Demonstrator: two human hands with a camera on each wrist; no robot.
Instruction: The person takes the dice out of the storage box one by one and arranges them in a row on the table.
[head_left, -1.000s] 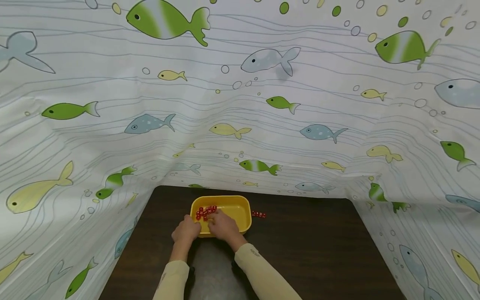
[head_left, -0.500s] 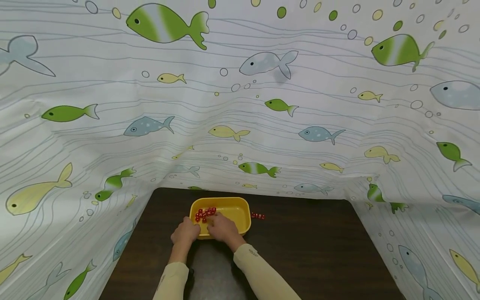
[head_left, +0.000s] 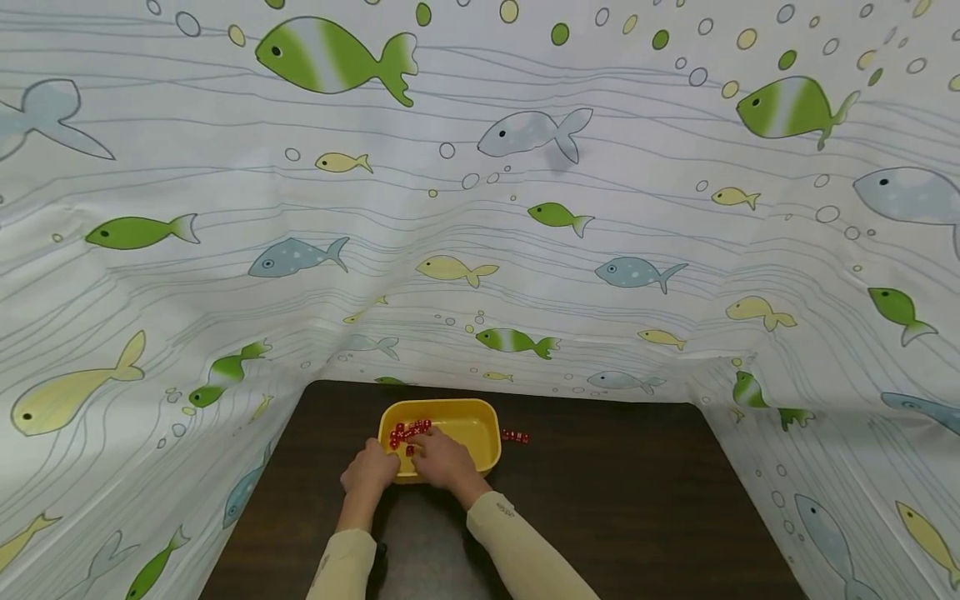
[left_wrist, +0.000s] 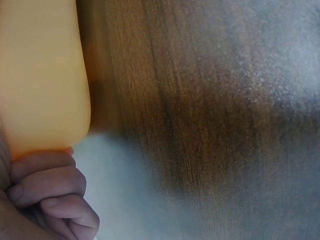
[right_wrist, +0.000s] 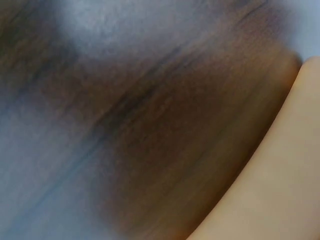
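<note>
A yellow plastic tray [head_left: 491,442] stands on the dark table, with a cluster of red dice [head_left: 405,435] in its left half. My left hand [head_left: 370,467] is at the tray's near left corner, its thumb side over the rim. In the left wrist view that hand's curled fingers [left_wrist: 52,180] lie against the tray's outer end. My right hand [head_left: 444,461] reaches over the near rim into the tray, fingers stretched toward the dice. One red die [head_left: 409,451] lies apart from the cluster, close by the right fingertips. The right wrist view shows the tray wall [right_wrist: 270,175], without the hand.
A short row of red dice [head_left: 515,436] lies on the table [head_left: 615,500] just right of the tray. White cloth [head_left: 450,208] printed with fish rises behind and on both sides. A grey sheen [head_left: 431,542] covers the table's near middle.
One die has come away from the cluster toward the tray's near side, by the right fingertips. The left hand stays at the corner. The head view has tilted slightly up.
</note>
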